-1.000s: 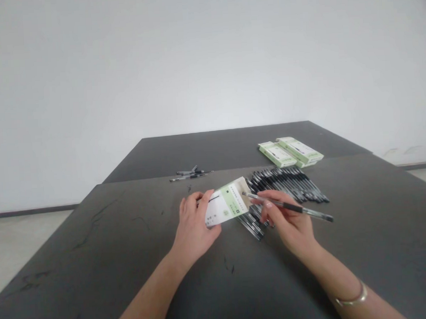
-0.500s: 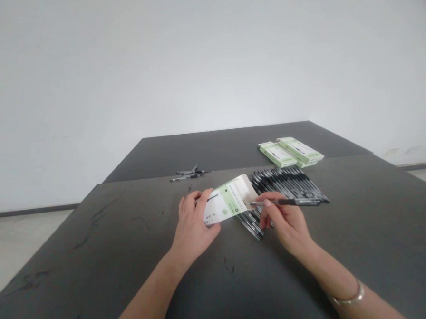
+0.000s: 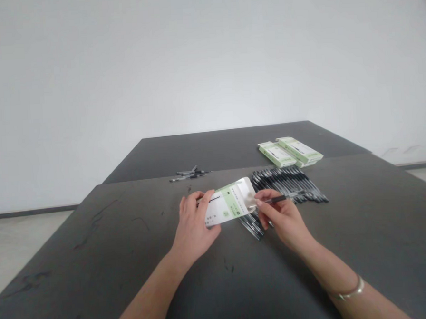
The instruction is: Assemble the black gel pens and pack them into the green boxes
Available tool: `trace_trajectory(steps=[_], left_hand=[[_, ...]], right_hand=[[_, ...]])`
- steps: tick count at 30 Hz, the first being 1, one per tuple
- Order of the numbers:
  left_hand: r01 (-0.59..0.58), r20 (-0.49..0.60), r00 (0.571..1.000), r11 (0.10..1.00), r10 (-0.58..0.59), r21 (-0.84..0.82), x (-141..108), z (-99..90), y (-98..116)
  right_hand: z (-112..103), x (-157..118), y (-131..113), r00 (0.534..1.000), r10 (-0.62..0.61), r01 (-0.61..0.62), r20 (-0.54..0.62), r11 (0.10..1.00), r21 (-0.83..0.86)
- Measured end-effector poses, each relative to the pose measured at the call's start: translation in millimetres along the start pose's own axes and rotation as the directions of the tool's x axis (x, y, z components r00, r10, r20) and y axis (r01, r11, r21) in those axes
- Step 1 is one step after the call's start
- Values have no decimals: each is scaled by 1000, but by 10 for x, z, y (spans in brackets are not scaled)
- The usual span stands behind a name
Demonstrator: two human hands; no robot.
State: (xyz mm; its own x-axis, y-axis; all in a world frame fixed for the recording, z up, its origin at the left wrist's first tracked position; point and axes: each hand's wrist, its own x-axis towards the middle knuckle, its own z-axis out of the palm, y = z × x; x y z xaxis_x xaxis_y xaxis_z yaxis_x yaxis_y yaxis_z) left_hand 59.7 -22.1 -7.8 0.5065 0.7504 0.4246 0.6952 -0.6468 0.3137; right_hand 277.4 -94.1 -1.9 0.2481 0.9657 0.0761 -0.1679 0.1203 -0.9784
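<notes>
"At the carton's [image 3: 226,207] open end, you had the pen [image 3: 277,199]: probably light, stiff, a little slick."

"Your right hand's [image 3: 287,222] fingers were pinched closed on it; its dark grip seemed the surest hold."

"Your left hand's [image 3: 195,227] fingers, spread about the carton's width, clasped its other end over the tabletop [image 3: 133,278]."

"Thin card, likely; squeezing could have crushed it."

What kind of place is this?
Probably some sort of indoor workspace, though I can't tell exactly: there's a big dark table, a pale wall, and lots of pens near green-and-white boxes.
</notes>
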Motion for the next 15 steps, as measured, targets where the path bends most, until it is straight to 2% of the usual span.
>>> trace_trajectory(steps=[4,7,10,15], left_hand=[[-13,-6,1000,1000,14,26,0,5,-1],[-22,-8,1000,999,22,31,2,8,-3],[-31,-11,999,999,32,42,3,9,-6],[-30,-4,1000,999,30,44,1,10,-11]], right_hand=[[-8,21,-14,999,32,-27,-22,980,198],[-3,34,-17,998,30,-12,-63,964,266],[-8,35,7,995,19,4,-100,975,223],[-21,8,50,996,-52,52,-70,999,-2]])
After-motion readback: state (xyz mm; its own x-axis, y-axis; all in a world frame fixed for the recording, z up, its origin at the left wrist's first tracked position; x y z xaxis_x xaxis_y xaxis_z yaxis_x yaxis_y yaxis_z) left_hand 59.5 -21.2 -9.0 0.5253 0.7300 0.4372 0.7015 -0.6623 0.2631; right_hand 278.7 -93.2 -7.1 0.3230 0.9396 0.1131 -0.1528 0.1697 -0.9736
